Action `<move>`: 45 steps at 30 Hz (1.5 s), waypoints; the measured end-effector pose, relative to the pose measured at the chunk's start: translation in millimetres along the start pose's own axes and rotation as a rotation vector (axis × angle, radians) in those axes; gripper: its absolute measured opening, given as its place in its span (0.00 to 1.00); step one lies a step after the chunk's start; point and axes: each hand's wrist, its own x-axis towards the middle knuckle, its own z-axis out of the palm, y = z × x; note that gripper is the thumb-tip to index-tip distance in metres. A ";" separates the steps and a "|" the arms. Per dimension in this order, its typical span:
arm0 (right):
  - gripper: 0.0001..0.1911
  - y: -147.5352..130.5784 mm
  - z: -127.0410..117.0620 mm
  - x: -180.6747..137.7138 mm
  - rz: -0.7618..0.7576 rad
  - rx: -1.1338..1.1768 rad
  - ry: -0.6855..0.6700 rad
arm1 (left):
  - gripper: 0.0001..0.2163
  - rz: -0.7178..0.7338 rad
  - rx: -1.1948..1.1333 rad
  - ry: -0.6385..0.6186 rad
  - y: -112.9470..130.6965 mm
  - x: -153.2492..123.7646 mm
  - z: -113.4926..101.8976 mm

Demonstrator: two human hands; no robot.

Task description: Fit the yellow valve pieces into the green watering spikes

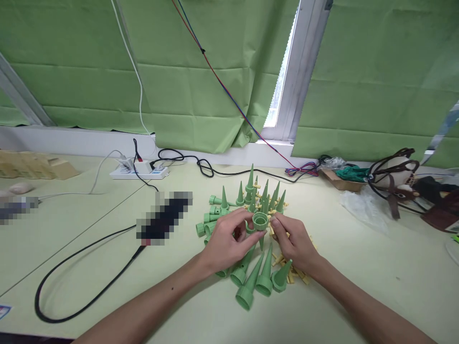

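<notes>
Between the thumb and fingers of my left hand [229, 237] is a green plastic watering spike [260, 221], its round threaded mouth facing up toward me and its tip pointing down. My right hand [296, 242] is closed in a pinch just right of that mouth, on a small yellow plastic valve [270, 220] that its fingers mostly hide. Around and beneath both hands are many more green cone spikes [245, 294], some standing upright, others lying down. Loose yellow T-shaped valves [297, 275] are heaped under and beside my right hand.
Left of the pile lies a blurred-out dark device [165, 217] with a black cable looping across the table [107, 306]. A white power strip [139, 171] stands near the wall. At the right are a clear plastic bag [366, 208], a cardboard box [340, 181] and a bag with straps [394, 174].
</notes>
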 end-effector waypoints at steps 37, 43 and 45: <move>0.15 -5.9 -3.3 -0.9 0.025 0.081 0.025 | 0.21 -0.063 -0.033 -0.081 4.6 3.2 -0.5; 0.12 -4.8 -0.3 -1.6 0.015 0.103 -0.028 | 0.14 -0.097 0.019 -0.086 3.5 2.2 1.7; 0.12 -4.4 0.5 -1.8 0.019 0.093 -0.027 | 0.14 -0.076 0.049 -0.075 3.2 1.9 2.1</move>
